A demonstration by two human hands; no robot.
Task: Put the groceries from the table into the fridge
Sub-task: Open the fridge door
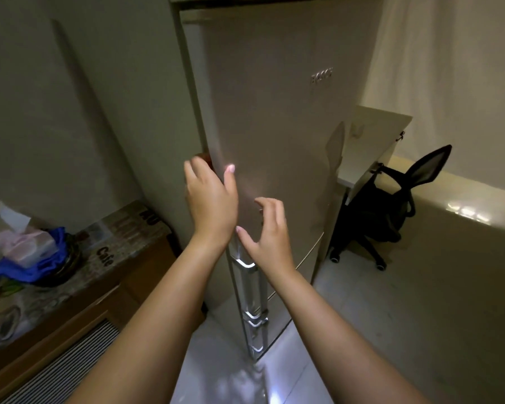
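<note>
Head view: my left hand [212, 199] wraps the left edge of the fridge door [274, 126], thumb flat on the front and fingers curled round behind it, out of sight. Something reddish [201, 157] peeks out just above those fingers; I cannot tell what it is, or whether the hand holds it. My right hand [270, 231] hovers just in front of the door, fingers spread and bent, gripping nothing, close beside the left wrist. Below both hands runs one silvery vertical handle [247, 284], its top hidden behind the right hand. The fridge itself is one tall unit, its top cut off by the frame, and its badge is blurred. No groceries are clearly in view. On the left, one table [120, 237] with a printed cloth carries one tissue box [24, 243] on blue fabric [27, 272], partly blurred. On the right stands one black office chair [382, 211], part hidden by the fridge.
</note>
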